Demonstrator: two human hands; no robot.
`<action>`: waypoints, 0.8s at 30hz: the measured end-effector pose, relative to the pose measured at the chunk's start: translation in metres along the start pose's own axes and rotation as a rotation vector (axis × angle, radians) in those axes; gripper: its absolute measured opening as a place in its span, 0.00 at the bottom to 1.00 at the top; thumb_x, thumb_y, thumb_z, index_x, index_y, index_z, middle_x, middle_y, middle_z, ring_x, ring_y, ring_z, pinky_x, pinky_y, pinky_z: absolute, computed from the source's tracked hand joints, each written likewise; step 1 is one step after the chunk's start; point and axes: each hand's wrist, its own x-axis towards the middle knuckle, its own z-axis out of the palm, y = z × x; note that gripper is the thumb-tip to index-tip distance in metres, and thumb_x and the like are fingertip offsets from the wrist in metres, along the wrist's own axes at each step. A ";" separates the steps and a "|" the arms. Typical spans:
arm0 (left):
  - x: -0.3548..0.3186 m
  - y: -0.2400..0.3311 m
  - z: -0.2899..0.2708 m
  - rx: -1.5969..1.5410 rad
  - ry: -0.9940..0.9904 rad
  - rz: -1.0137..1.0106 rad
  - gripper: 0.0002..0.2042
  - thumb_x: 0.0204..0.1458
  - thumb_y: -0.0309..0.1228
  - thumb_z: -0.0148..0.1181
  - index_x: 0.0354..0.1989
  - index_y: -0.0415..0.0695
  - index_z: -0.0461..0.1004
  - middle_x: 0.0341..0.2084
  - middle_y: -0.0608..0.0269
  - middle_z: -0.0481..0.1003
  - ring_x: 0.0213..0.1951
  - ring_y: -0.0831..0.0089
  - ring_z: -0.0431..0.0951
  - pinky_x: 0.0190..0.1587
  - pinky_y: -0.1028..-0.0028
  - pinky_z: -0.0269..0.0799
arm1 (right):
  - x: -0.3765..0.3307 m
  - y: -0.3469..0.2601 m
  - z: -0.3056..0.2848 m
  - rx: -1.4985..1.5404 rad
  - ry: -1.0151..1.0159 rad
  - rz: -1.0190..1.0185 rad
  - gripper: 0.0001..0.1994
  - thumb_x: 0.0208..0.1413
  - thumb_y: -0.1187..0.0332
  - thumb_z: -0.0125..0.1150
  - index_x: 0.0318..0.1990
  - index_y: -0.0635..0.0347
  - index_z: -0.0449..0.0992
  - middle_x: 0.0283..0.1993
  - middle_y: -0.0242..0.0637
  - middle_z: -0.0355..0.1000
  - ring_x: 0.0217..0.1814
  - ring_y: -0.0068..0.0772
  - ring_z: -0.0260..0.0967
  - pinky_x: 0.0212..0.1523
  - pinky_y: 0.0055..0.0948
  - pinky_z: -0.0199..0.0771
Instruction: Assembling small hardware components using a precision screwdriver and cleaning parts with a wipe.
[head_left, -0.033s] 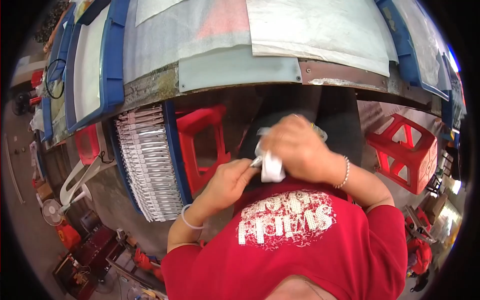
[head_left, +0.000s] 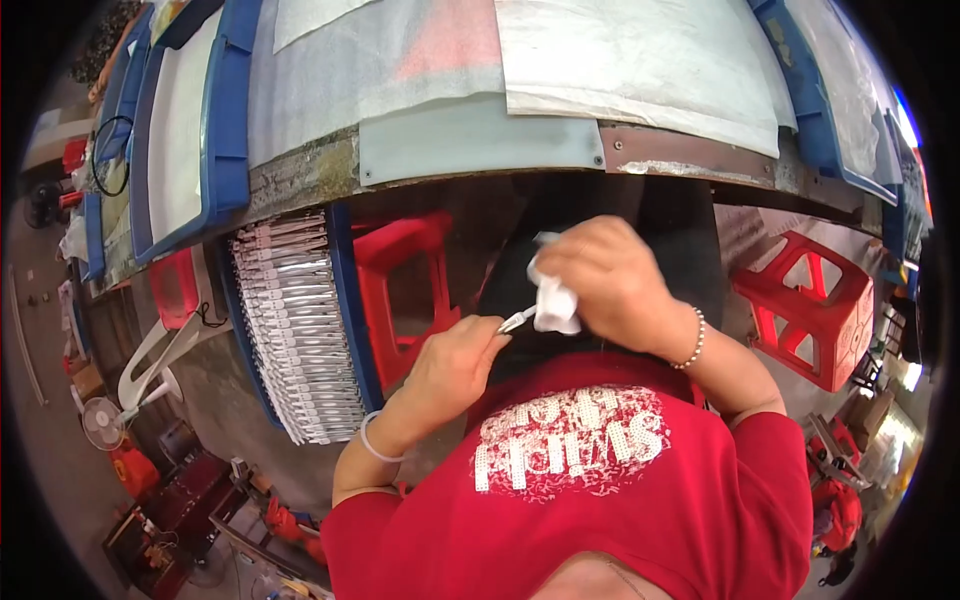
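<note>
Over my dark-trousered lap, my left hand (head_left: 458, 356) is closed, with thumb and fingertips pinching the near end of a slim, shiny metal piece (head_left: 517, 320). The piece points up and to the right, its far end going into a white cloth (head_left: 556, 305). Wrapped around that cloth is my right hand (head_left: 612, 278), slightly smeared by motion, with its fingers curled over. The cloth and fingers hide the rest of the piece, so its exact kind does not show.
Left of my legs, a blue tray (head_left: 362, 310) holds rows of slim silvery parts (head_left: 295, 330). Red stools (head_left: 810, 300) stand at both sides. Ahead runs the workbench edge (head_left: 480, 145), covered with white sheets (head_left: 640, 70), with blue bins (head_left: 228, 120) at either end.
My right hand and the cloth have shifted slightly up and to the right, baring more of the metal piece. The left hand stays almost in place.
</note>
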 end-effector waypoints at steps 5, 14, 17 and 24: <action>0.006 0.015 -0.011 0.337 0.036 0.088 0.09 0.51 0.27 0.58 0.39 0.37 0.70 0.19 0.60 0.64 0.21 0.66 0.71 0.22 0.70 0.67 | 0.005 -0.024 0.005 0.240 -0.196 -0.065 0.16 0.36 0.76 0.65 0.39 0.59 0.76 0.40 0.37 0.75 0.41 0.39 0.73 0.44 0.34 0.71; 0.006 -0.008 -0.013 0.276 0.179 0.201 0.14 0.45 0.26 0.64 0.40 0.38 0.71 0.18 0.62 0.63 0.17 0.67 0.69 0.18 0.70 0.65 | 0.012 -0.019 -0.010 0.348 -0.070 0.045 0.13 0.39 0.80 0.62 0.37 0.64 0.77 0.40 0.43 0.74 0.37 0.42 0.75 0.36 0.33 0.77; 0.008 -0.012 -0.011 0.228 0.196 0.240 0.14 0.45 0.26 0.65 0.40 0.37 0.71 0.18 0.63 0.64 0.17 0.67 0.69 0.18 0.70 0.65 | 0.020 -0.027 -0.020 0.361 -0.036 0.046 0.13 0.39 0.80 0.63 0.37 0.64 0.75 0.38 0.43 0.73 0.37 0.44 0.74 0.35 0.33 0.76; 0.005 -0.015 -0.014 -0.016 0.184 0.184 0.10 0.48 0.24 0.62 0.40 0.39 0.73 0.21 0.60 0.69 0.19 0.64 0.72 0.21 0.68 0.68 | 0.028 -0.028 -0.025 0.461 0.002 0.170 0.11 0.42 0.81 0.62 0.36 0.63 0.77 0.33 0.39 0.72 0.34 0.38 0.74 0.32 0.30 0.75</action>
